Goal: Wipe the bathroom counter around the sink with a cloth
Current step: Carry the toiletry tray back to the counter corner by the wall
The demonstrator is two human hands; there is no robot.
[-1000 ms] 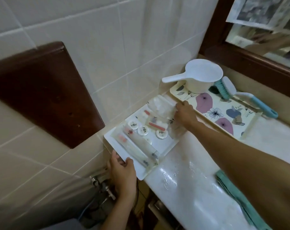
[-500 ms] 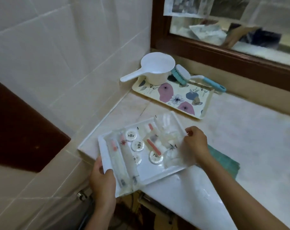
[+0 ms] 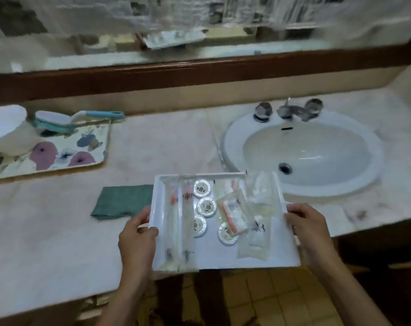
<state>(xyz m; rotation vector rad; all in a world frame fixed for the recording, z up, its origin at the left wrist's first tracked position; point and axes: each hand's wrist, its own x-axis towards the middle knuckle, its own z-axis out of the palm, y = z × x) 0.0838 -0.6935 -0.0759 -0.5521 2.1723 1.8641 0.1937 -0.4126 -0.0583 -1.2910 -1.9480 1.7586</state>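
Observation:
A white tray (image 3: 282, 255) of wrapped toiletries and round soaps hangs over the counter's front edge, held from both sides. My left hand (image 3: 136, 241) grips its left rim and my right hand (image 3: 310, 234) grips its right rim. A folded green cloth (image 3: 122, 201) lies flat on the pale marble counter (image 3: 164, 142), partly under the tray's left corner. The white oval sink (image 3: 303, 149) is set into the counter to the right, just beyond the tray.
A floral tray (image 3: 58, 151) at the far left carries a white scoop (image 3: 2, 123) and a blue-handled scrub brush (image 3: 65, 118). Chrome taps (image 3: 286, 111) stand behind the basin. A dark wooden mirror frame (image 3: 199, 74) runs along the back. Tiled floor (image 3: 258, 297) shows below.
The white tray has been lifted away from the left wall corner and carried right, now in front of the sink. My right hand has shifted from the tray's contents to its right rim.

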